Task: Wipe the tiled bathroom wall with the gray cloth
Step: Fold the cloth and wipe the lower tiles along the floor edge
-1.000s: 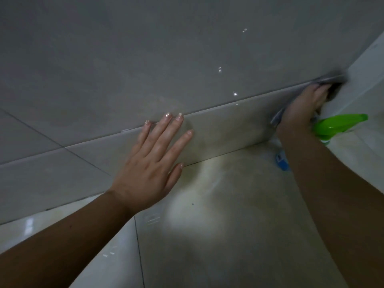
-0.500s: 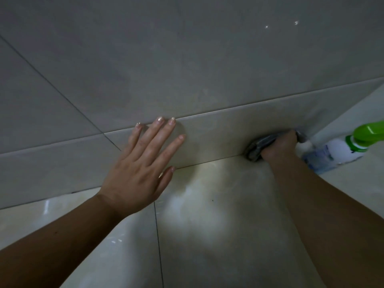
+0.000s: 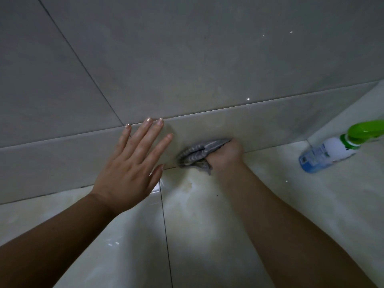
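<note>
My right hand (image 3: 225, 155) is gripping the gray cloth (image 3: 199, 152), fingers curled round a bunched wad of it so I can be pressing hard on the lowest strip of the tiled wall (image 3: 187, 59), just above the floor (image 3: 207, 235). My left hand (image 3: 128, 169) is lying flat beside it, fingers spread on the same strip (bracing me, I think, while I am reaching low). The spray bottle (image 3: 336, 148) is sitting on the floor, well off to the right.

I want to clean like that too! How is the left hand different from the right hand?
The left hand lies flat, fingers straight and spread; the right hand is curled into a fist. The left hand holds nothing; the right hand grips the gray cloth. Both are up against the low strip of the tiled wall.
</note>
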Demonstrator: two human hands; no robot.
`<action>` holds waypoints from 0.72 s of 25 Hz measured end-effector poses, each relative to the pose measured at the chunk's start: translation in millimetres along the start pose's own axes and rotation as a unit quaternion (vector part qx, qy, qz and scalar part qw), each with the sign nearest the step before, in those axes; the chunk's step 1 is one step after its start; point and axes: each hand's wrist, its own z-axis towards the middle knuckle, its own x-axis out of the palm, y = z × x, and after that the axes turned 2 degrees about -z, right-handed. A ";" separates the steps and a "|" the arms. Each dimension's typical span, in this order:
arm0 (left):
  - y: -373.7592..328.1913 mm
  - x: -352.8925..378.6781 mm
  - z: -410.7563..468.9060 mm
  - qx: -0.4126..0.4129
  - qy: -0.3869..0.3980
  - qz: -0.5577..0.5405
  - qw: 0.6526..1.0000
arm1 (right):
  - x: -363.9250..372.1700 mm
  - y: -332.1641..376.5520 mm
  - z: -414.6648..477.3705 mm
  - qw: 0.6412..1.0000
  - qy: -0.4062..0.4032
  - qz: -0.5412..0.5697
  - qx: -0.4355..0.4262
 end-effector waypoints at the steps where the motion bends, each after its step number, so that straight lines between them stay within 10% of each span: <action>1: 2.4 -1.6 -2.8 -0.002 -0.002 0.002 1.000 | 0.7 14.0 -1.8 0.998 0.049 0.025 0.009; 10: 8.7 -10.2 -10.1 -0.018 -0.010 -0.006 1.000 | -13.8 74.7 26.5 0.981 -0.092 0.015 -0.169; 18: 12.1 -10.8 -20.3 -0.020 -0.012 -0.007 1.000 | 46.4 -77.4 -39.0 0.993 0.078 0.022 0.080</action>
